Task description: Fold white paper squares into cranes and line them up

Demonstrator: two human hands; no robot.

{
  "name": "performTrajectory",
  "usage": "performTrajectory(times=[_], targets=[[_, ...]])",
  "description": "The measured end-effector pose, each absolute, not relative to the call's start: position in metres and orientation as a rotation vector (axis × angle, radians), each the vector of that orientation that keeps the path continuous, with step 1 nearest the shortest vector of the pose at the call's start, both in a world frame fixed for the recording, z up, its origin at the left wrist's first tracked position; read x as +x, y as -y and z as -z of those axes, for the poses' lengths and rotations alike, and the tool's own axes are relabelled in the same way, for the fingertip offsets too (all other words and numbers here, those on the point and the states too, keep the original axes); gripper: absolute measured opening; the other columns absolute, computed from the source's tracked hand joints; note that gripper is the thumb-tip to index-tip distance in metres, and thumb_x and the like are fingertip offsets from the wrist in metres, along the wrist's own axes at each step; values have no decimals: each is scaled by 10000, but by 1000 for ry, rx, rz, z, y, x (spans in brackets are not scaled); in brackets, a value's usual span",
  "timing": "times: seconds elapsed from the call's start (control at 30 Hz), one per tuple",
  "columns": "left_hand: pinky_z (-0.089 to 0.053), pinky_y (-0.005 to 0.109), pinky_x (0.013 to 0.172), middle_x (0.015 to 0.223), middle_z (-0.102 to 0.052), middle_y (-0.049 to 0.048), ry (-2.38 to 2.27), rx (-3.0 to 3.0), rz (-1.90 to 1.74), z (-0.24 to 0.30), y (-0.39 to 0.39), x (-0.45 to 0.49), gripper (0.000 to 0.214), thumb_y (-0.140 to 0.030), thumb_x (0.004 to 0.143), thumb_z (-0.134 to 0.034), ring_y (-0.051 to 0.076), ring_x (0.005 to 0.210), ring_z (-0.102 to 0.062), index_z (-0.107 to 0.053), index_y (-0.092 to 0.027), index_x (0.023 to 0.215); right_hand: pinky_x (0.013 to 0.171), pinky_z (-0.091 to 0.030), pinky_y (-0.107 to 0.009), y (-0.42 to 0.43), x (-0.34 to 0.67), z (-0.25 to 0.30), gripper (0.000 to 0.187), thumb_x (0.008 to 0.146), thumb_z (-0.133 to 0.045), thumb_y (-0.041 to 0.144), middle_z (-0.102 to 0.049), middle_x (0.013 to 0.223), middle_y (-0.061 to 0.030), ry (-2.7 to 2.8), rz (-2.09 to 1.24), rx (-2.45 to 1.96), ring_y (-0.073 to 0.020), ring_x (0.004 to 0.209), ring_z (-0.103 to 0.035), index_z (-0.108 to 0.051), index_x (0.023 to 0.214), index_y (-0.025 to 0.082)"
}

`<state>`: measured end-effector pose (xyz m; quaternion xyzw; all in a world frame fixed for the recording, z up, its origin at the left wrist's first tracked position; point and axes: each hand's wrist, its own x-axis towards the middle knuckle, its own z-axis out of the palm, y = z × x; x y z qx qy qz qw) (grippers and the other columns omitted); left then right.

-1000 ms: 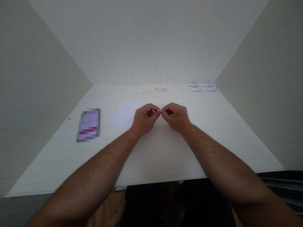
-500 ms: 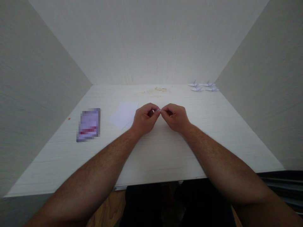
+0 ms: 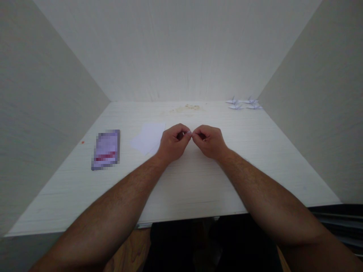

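Paper piece [image 3: 189, 132] — small, whitish, mostly hidden — shows at the left hand [image 3: 176, 141].

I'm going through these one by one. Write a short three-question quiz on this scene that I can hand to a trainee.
1. Multiple choice: How many folded paper birds are near the far right corner of the table?
a) two
b) four
c) seven

2. True or false: The white paper lies to the right of the right hand.

3. Fill in the blank: The left hand and the right hand come close together at a small piece, mostly hidden; the bits that show look ____.

Key:
1. b
2. False; the paper is on the left, beside the left hand.
3. white
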<state>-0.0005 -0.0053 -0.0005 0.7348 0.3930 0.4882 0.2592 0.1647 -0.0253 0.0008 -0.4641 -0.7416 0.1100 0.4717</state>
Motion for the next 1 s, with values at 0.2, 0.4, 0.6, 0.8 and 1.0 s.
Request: performTrajectory(times=[0.2,0.4,0.6,0.8,1.0], targets=[[-416,245,559,624,-620,-12,-964,1824,-1245,5,2,0,119,-260,809,-651,98,558,-516,-617,-184,724,531,-355,-246,25,163,0,165,798,-584,214,-549,560,36,1738,-356,-1160,-90,531,-456,-592,636,186],[-447,247,594,619,-621,-14,-970,1758,-1228,3,1,0,122,-256,794,-659,99,571,-544,-612,-176,714,511,-378,-236,26,161,-1,88,768,-623,231,-581,585,32,1620,-478,-1167,-87,520,-480,-603,699,181],[-450,248,584,628,-630,-5,-977,1766,-1217,4,3,0,115,-261,791,-664,103,571,-550,-611,-177,735,517,-359,-245,25,161,1,143,780,-629,245,-554,564,35,1664,-415,-1185,-86,524,-461,-587,658,183],[-445,241,572,633,-637,-4,-1007,1739,-1221,3,3,1,121,-259,781,-677,101,571,-556,-618,-170,724,539,-408,-241,25,161,2,56,781,-633,233,-619,668,26,1678,-381,-1160,-88,557,-512,-624,814,190],[-419,214,530,606,-625,-17,-962,1593,-1214,-1,3,2,115,-252,763,-695,78,533,-523,-635,-165,718,562,-441,-246,26,162,2,35,796,-644,219,-646,709,19,1718,-248,-1141,-89,571,-543,-628,818,196]])
